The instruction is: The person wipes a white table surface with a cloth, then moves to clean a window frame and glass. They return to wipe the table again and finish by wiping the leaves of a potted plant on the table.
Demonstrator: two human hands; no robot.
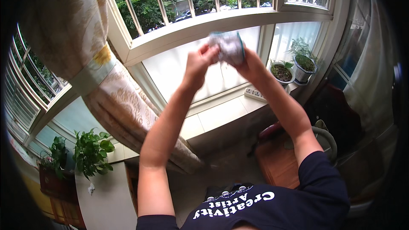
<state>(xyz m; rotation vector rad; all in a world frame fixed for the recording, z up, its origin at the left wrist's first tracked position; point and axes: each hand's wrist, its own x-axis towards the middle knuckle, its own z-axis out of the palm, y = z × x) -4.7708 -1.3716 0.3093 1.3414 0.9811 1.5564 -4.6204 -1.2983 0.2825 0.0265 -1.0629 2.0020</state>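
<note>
Both my arms reach out towards the window, holding a crumpled greyish-white cloth (230,49) with a teal edge, blurred. My left hand (200,64) pinches the near side of the cloth between its fingertips. The far side lies in my right hand (250,62), whose fingers are partly hidden behind the cloth. The cloth is raised in front of the lower frosted window pane (198,73), below the window frame's cross rail (198,28). I cannot tell whether it touches the glass.
Patterned curtain (118,102), tied back, hangs at left. On the tiled sill (220,115) stand a power strip (254,94) and potted plants (282,72). A wooden chair (276,156) is at right; a white-topped table (105,195) and leafy plants (91,151) are at lower left.
</note>
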